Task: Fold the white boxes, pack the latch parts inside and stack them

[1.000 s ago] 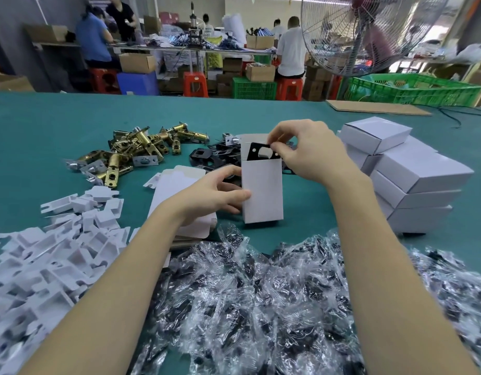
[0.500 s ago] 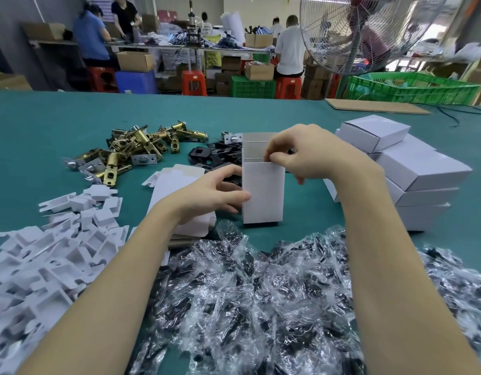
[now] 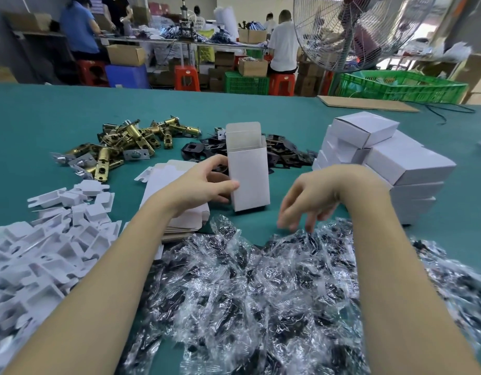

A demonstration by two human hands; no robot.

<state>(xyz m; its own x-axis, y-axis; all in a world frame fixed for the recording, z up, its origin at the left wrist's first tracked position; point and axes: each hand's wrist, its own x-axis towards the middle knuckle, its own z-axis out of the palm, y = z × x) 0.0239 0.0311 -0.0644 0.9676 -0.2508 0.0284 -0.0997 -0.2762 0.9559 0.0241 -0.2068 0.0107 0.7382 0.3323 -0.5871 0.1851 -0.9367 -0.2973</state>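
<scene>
At frame centre, the left hand (image 3: 204, 182) grips an upright open box (image 3: 248, 174) steady while the right hand (image 3: 312, 198), fingers spread, reaches for bagged parts (image 3: 261, 280).

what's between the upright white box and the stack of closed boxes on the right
In the head view, a pile of black latch plates lies on the table between the upright white box and the stack of closed boxes.

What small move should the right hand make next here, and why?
Probably pinch one clear plastic packet from the crinkly pile. The right hand hovers over it with fingers spread and holds nothing, while the left hand holds the upright white cardboard box, its top flap open, ready for filling.
</scene>
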